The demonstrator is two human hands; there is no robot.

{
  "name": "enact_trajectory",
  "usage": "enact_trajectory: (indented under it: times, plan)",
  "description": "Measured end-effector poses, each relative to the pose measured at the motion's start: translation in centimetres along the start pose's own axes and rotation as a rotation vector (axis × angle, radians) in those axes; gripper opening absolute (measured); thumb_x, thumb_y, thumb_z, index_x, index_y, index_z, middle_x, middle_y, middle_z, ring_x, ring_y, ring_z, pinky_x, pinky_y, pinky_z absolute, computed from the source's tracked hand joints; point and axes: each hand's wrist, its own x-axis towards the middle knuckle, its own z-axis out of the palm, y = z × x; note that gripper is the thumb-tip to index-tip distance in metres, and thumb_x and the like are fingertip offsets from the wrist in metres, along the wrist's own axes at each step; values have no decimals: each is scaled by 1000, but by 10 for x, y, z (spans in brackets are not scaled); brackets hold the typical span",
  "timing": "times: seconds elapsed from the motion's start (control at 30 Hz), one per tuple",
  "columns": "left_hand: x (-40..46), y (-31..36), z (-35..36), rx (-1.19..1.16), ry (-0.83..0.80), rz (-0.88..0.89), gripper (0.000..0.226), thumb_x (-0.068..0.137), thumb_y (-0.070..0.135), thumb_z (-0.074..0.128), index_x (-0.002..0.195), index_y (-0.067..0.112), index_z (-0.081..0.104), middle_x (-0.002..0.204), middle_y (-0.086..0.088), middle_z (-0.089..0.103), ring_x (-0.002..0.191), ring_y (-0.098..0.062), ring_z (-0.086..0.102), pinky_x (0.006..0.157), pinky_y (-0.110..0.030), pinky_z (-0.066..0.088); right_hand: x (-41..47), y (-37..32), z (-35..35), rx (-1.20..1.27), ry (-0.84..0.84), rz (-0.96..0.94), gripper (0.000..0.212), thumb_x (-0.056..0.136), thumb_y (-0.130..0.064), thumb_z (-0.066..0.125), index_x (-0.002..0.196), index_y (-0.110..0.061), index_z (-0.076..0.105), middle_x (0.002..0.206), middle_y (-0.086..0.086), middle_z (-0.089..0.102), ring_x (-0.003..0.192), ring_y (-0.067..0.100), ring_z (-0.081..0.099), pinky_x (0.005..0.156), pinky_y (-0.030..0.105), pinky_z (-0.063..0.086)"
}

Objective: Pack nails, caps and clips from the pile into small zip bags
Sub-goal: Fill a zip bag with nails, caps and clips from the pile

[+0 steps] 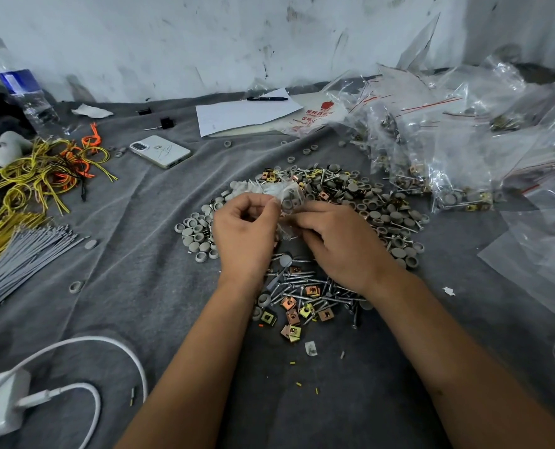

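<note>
Head view: both hands pinch a small zip bag over the hardware pile.

The left hand (244, 229) and right hand (337, 241) each curl their fingers onto the small zip bag (287, 196), held just above the pile (305, 241) on the grey cloth (133, 286). At least one grey cap shows through the blurred plastic; other contents cannot be made out. The hands hide the pile's middle, leaving grey caps (196, 231), screw-like nails (297, 285) and metal clips (294, 317) around them. Filled bags (431, 150) lie to the right, partly cut off.
</note>
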Motion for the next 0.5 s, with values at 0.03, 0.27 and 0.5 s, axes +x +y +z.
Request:
enact_trajectory:
  times: [0.03, 0.27, 0.5]
  plan:
    - [0, 0, 0, 4, 9, 9, 13, 91, 5, 73, 80, 12, 75, 65, -2, 67, 56, -12, 56, 54, -26, 48, 0, 1, 1, -9, -19, 7, 30, 103, -21, 51, 122, -16, 73, 124, -4, 65, 108, 20, 64, 87, 44, 55]
    - [3, -2, -3, -10, 132, 30, 15, 87, 12, 73, 74, 19, 74, 64, 7, 67, 58, -6, 54, 57, -26, 44, 1, -1, 2, 86, 6, -17, 22, 100, -10, 59, 115, -10, 75, 117, -1, 65, 106, 13, 62, 93, 34, 52]
    - [-1, 0, -2, 87, 97, 52, 11, 85, 7, 71, 76, 12, 74, 66, 0, 68, 59, -8, 57, 57, -31, 48, 3, 9, -6, -27, 349, 98, 13, 94, -14, 70, 105, -12, 75, 103, 0, 70, 99, 15, 62, 87, 28, 52]
